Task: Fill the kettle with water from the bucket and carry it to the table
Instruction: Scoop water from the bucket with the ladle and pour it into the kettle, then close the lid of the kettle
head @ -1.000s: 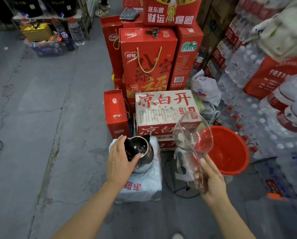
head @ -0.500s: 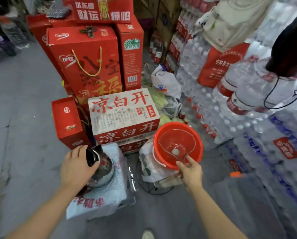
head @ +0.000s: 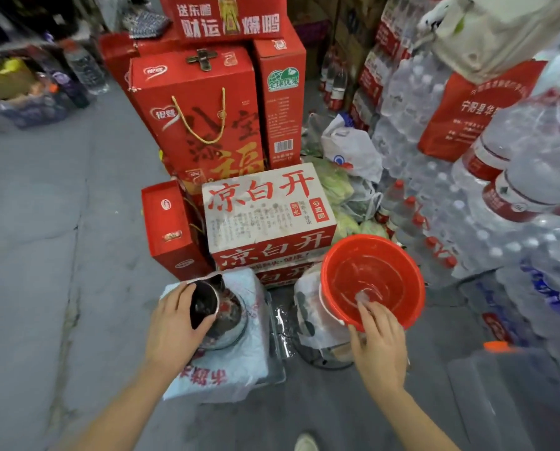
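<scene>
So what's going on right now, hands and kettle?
Left hand grips kettle handle. Right hand dips clear scoop in red bucket. Nothing blocking.

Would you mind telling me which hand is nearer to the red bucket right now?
The right hand: it reaches over the near rim of the red bucket, fingers dipping the clear scoop inside. The left hand is off to the bucket's left, on the kettle.

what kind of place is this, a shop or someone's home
Most likely a small shop's stockroom or storefront: shrink-wrapped packs of bottled water stacked high, red gift cartons piled up, and a boxed drinks case on a bare concrete floor.
</scene>
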`<state>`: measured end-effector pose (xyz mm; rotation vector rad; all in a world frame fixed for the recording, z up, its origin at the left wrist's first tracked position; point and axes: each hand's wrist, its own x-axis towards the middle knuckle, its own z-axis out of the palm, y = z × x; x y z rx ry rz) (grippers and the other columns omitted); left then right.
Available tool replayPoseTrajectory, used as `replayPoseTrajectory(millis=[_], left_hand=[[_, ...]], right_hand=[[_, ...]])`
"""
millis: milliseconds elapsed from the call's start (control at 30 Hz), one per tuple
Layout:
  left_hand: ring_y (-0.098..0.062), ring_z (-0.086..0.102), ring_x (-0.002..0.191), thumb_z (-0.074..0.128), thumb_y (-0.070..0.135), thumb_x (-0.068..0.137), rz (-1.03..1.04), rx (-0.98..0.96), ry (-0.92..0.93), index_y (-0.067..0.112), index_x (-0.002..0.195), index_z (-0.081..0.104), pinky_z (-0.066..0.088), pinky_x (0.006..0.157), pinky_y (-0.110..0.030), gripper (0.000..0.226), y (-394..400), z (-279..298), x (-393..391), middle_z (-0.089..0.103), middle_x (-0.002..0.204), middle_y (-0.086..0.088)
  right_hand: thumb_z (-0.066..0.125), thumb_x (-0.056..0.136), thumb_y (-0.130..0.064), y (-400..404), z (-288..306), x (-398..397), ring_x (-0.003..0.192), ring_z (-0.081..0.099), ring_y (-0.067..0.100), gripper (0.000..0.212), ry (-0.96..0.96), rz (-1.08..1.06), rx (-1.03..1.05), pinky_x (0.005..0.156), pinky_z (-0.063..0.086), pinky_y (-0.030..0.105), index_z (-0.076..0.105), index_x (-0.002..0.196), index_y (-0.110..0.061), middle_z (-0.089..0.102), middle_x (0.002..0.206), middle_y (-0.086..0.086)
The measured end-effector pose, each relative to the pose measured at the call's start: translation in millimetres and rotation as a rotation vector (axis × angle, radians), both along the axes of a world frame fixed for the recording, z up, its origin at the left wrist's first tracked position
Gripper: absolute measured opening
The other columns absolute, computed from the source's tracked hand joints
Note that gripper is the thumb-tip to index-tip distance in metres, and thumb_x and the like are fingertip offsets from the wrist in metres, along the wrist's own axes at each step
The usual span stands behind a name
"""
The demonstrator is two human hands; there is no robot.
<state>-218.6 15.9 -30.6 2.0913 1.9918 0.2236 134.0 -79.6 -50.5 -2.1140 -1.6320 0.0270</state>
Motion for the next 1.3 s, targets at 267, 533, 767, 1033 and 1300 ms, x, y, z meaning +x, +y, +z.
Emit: replayPoseTrajectory(millis=[267,533,767,1033,1300], left_hand=[[-0.026,0.041,0.138,0.073,0.039,0.083,-0.132,-0.012,0.021,0.015,0.145,0.043,0.041,0.106,-0.040,0.073,-16,-5,-27,0.043,0.152,-0.004],[-0.018,0.040,0.140,0.073,0.028,0.082,-0.282,0.004,-0.030,0.014,0.149,0.036,0.044,0.107,-0.037,0.078,-6,-18,-54,0.042,0.153,-0.003],[-0.017,0.027,0.146,0.074,0.019,0.080,-0.386,0.016,-0.116,0.013,0.152,0.029,0.035,0.113,-0.041,0.085,-4,-31,-64,0.032,0.158,-0.004],[-0.013,0.029,0.145,0.051,0.054,0.090,-0.010,-0.034,-0.465,0.022,0.154,0.022,0.034,0.114,-0.038,0.077,-37,-61,-65,0.031,0.159,0.002],[0.008,0.060,0.096,0.081,0.035,0.074,0.413,-0.033,-0.949,0.069,0.101,0.052,0.049,0.078,-0.018,0.052,-66,-75,-62,0.063,0.100,0.036]], right_hand=[[0.035,0.102,-0.025,29,-19,-127,0.121,0.059,0.026,0.045,0.089,0.516,0.043,0.105,0.043,0.037,0.067,0.125,-0.003,0.066,0.130,0.012],[0.051,0.085,-0.009,74,-20,-221,0.142,0.040,0.024,0.060,0.017,0.762,-0.128,0.117,0.027,0.037,0.045,0.145,-0.005,0.045,0.153,0.010],[0.067,0.075,0.005,70,-26,-229,0.143,0.036,0.019,0.078,0.059,0.660,-0.169,0.121,0.008,0.027,0.041,0.148,-0.006,0.043,0.154,0.008],[0.054,0.096,-0.011,62,-37,-236,0.150,0.025,0.018,0.061,0.132,0.597,-0.127,0.121,0.019,0.031,0.032,0.153,-0.010,0.031,0.160,0.003],[0.039,0.093,-0.062,60,-64,-234,0.150,0.011,0.001,0.075,0.593,0.337,-0.169,0.122,0.020,0.033,0.003,0.154,-0.039,0.010,0.163,-0.018]])
